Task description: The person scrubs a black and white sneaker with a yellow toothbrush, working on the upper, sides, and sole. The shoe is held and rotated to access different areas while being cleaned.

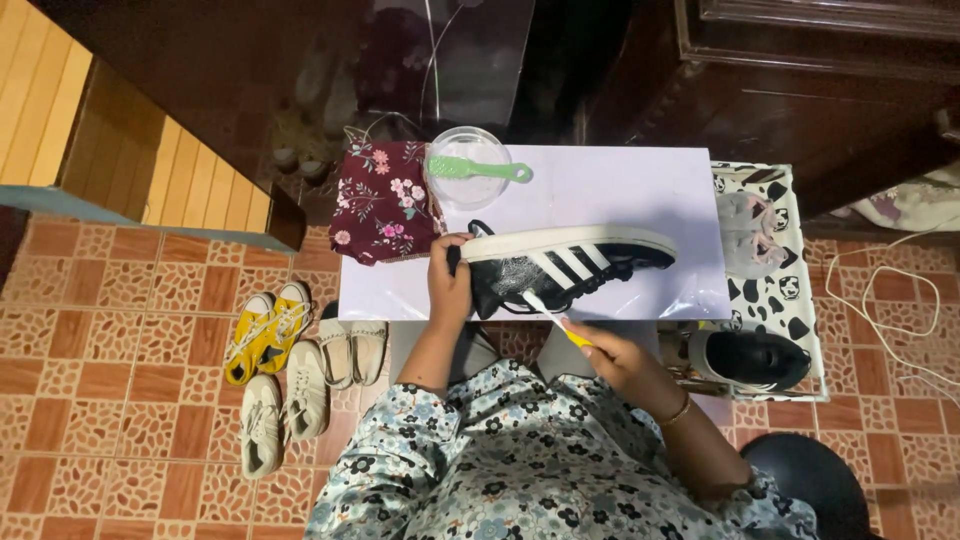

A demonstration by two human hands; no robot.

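A black sneaker [560, 262] with white stripes and a white sole lies on its side on a small white table [640, 190]. My left hand [449, 280] grips the sneaker's heel end. My right hand [612, 358] holds a toothbrush [552, 318] with a yellow handle, its bristle end pressed against the sneaker's wet, soapy side near the stripes.
A clear bowl [468, 168] with a green brush [478, 170] across it and a maroon floral cloth [383, 200] sit at the table's back left. Yellow, cream and beige shoes [290, 370] rest on the tiled floor at left. At right, a cow-print box [790, 280] and another black sneaker [755, 358].
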